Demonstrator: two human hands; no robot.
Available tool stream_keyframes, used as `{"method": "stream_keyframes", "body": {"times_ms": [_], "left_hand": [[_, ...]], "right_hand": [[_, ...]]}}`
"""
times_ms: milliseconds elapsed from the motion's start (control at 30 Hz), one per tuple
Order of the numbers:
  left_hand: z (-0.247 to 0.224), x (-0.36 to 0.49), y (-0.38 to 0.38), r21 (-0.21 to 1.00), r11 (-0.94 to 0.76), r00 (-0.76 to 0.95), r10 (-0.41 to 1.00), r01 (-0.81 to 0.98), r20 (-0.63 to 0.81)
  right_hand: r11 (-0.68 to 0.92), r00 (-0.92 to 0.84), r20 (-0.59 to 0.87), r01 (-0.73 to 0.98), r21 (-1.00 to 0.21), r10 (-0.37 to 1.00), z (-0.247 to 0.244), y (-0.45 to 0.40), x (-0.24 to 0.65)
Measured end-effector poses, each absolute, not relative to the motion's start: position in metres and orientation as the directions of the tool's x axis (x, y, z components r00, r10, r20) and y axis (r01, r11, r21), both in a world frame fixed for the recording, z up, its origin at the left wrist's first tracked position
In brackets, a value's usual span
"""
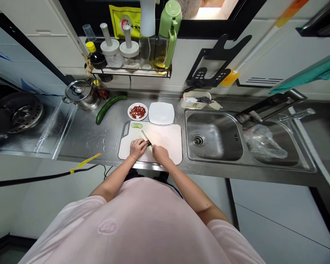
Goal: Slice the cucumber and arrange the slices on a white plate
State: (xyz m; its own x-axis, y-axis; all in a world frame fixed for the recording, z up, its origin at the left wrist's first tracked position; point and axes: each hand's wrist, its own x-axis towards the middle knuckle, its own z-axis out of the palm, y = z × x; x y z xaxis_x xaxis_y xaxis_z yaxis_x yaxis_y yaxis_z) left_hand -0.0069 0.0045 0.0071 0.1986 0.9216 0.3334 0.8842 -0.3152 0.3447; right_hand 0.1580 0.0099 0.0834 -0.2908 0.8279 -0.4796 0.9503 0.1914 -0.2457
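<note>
On a white cutting board (167,135) with a grey handle, my left hand (138,148) holds down a short dark green piece of cucumber (149,143), mostly hidden by the fingers. My right hand (160,154) grips a knife (146,137), its blade pointing up and left against the cucumber's right end. Several thin cucumber slices (136,125) lie in a row at the board's upper left. Behind the board stand a small white plate of chopped red pieces (138,111) and a bare white square plate (161,113). A whole cucumber (109,109) rests to the left.
A lidded steel pot (82,94) stands at the back left, near a stove burner (15,112). To the right is a double sink (214,156) with a plastic bag (264,141). A rack (132,75) of bottles and jars hangs above the counter.
</note>
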Motion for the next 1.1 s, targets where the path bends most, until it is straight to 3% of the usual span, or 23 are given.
{"method": "stream_keyframes", "body": {"times_ms": [1100], "left_hand": [[0.008,-0.006,0.005,0.362,-0.311,0.186,0.922,0.879,0.340]], "right_hand": [[0.193,-0.282,-0.473,0.954,-0.228,0.835,0.081,0.010,0.155]]}}
